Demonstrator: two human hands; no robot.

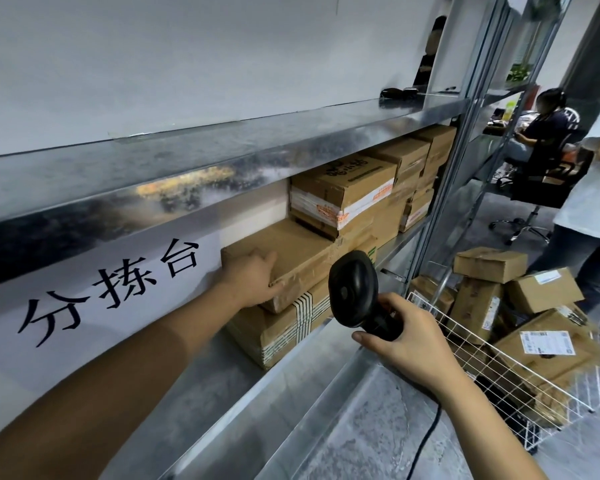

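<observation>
Flat brown cardboard box (302, 258), scuffed and matte, sits on the steel shelf (222, 393), stacked on a taped carton (281, 334) banded with black straps. Left hand (253, 278) grips its near left corner, fingers on top, thumb along the front edge. Right hand (409, 341) is wrapped round the handle of a glossy black scanner (352, 289), whose rounded head hides part of the box's right end. Its cable (426, 441) is cut off below. White wire basket (499, 368) to the right holds parcels, labels unreadable.
</observation>
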